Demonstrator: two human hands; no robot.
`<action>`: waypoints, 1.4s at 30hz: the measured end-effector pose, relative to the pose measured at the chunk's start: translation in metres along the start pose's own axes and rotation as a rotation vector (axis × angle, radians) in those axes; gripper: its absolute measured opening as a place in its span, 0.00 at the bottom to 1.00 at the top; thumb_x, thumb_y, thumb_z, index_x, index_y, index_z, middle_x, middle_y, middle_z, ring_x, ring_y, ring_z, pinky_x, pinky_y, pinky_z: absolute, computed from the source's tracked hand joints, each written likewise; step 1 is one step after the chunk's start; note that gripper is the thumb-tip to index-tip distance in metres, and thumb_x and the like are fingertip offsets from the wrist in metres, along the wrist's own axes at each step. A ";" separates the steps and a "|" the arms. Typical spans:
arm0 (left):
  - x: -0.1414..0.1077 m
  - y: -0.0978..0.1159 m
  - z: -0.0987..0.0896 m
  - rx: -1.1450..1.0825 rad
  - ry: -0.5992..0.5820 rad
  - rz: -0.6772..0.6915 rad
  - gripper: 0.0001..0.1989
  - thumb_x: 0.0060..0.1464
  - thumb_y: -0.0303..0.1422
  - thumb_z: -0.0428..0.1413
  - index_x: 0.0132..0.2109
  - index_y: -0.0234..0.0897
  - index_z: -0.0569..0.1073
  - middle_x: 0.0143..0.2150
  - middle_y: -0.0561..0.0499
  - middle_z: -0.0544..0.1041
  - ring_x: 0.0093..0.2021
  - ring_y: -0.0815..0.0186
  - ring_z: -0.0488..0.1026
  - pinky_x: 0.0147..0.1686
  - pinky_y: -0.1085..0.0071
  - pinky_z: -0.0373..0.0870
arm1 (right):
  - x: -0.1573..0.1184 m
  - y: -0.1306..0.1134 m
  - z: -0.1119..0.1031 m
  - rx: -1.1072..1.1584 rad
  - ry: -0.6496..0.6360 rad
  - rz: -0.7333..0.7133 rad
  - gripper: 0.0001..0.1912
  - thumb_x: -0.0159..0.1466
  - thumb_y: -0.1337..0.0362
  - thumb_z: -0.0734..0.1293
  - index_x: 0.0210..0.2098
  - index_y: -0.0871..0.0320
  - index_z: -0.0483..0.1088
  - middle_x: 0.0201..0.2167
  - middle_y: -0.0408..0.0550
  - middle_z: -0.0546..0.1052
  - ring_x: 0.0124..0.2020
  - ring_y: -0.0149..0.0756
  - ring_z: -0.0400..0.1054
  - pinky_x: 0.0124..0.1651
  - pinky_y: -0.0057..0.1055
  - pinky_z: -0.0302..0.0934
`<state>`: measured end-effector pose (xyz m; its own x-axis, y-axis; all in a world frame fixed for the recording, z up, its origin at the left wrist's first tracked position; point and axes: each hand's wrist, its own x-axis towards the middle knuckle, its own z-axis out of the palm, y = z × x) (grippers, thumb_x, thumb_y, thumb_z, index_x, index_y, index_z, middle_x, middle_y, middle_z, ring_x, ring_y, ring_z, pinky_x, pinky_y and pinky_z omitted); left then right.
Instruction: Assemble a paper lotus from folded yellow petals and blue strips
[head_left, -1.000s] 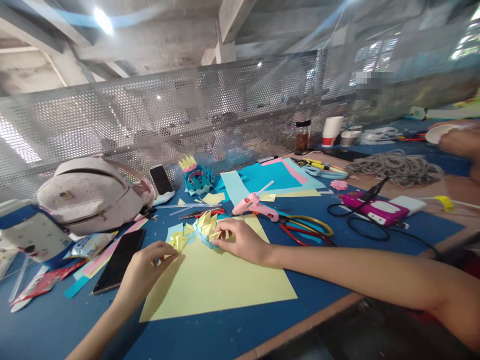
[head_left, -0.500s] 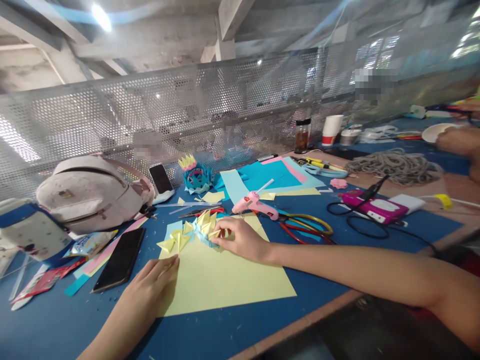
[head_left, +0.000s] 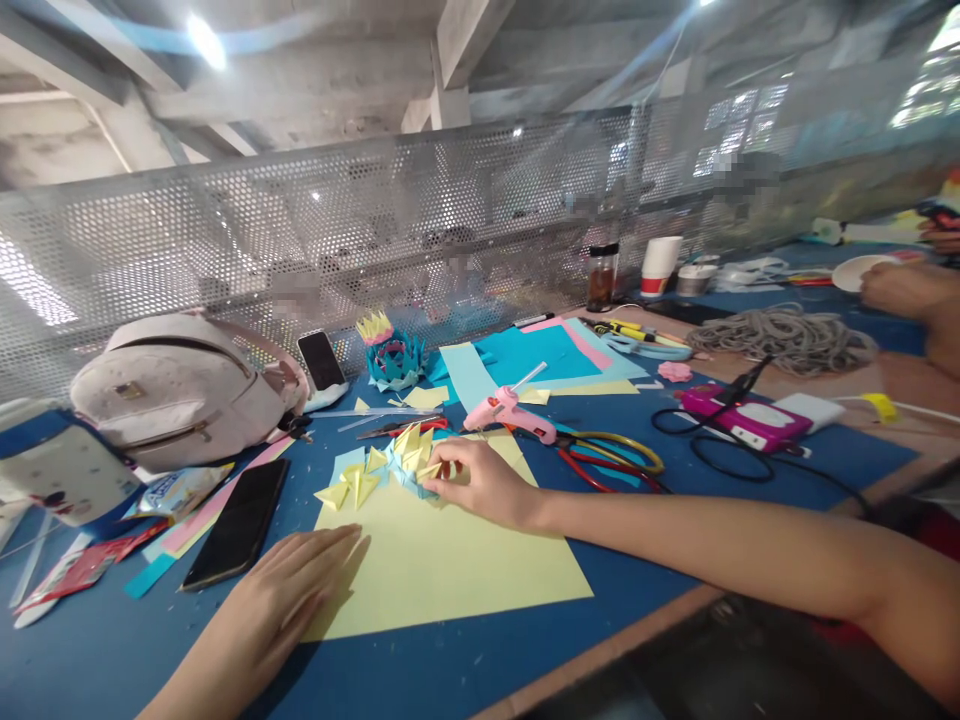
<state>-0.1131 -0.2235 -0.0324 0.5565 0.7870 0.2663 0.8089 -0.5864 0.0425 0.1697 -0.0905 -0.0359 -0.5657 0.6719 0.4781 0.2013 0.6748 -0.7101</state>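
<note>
A large yellow paper sheet (head_left: 450, 560) lies on the blue table. On its upper part stands a folded paper piece (head_left: 409, 455), light blue below with yellow points. The thumb and fingertips of my right hand (head_left: 472, 480) pinch one yellow point at its right side. My left hand (head_left: 300, 580) rests at the sheet's left edge, palm down, fingers stretched out, holding nothing. Just beyond its fingertips lie small folded yellow pieces (head_left: 352, 487). A pink glue gun (head_left: 510, 412) lies behind my right hand.
Scissors (head_left: 615, 455) lie right of the glue gun. A black phone (head_left: 238, 525) and a backpack (head_left: 180, 390) are at left. Behind are a blue paper flower (head_left: 395, 358) and blue sheets (head_left: 532, 355). A purple power strip (head_left: 742, 418) is at right; another person's hand (head_left: 907, 290) holds a white bowl.
My left hand has drawn back slightly from the small yellow pieces, toward the lower left. My right hand stays at the folded piece.
</note>
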 end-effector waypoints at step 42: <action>-0.010 0.007 -0.021 -0.097 -0.016 0.008 0.18 0.64 0.43 0.49 0.59 0.52 0.71 0.48 0.49 0.77 0.45 0.63 0.76 0.44 0.72 0.75 | 0.000 0.001 0.001 0.010 0.005 -0.008 0.06 0.61 0.64 0.70 0.31 0.59 0.70 0.29 0.44 0.73 0.31 0.33 0.68 0.34 0.27 0.59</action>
<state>-0.1170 -0.2396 -0.0146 0.5667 0.7847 0.2512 0.7827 -0.6079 0.1334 0.1688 -0.0900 -0.0375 -0.5632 0.6681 0.4862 0.1891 0.6770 -0.7113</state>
